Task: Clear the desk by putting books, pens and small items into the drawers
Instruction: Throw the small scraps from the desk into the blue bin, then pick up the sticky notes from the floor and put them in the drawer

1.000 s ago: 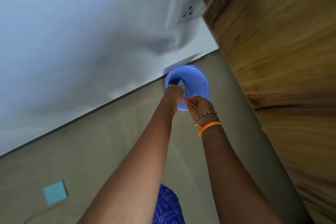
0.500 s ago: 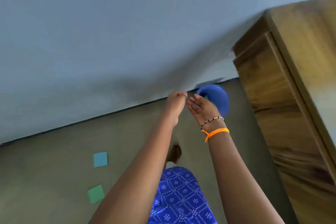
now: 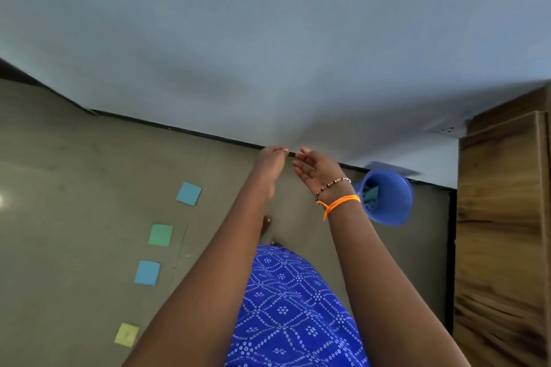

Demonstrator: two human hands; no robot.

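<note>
My left hand (image 3: 270,164) is raised over the floor with its back toward me and its fingers curled in; I see nothing in it. Beside it, not touching, my right hand (image 3: 316,172) has relaxed, spread fingers and is empty; a bead bracelet and an orange thread sit on its wrist. A blue plastic bowl (image 3: 390,199) lies by the wall to the right of my right wrist, with teal paper pieces inside. Several square sticky notes lie on the floor to the left: blue (image 3: 188,193), green (image 3: 160,235), blue (image 3: 147,272) and yellow (image 3: 127,334).
A wooden cabinet side (image 3: 501,232) stands along the right edge. A pale wall (image 3: 268,39) with a dark skirting line runs across behind my hands. My blue patterned clothing (image 3: 292,307) fills the lower middle. The floor (image 3: 74,217) is grey-brown.
Both hands have left the blue bowl and moved up and to the left. The view has swung left, so the bowl now sits right of my wrist and more sticky notes show.
</note>
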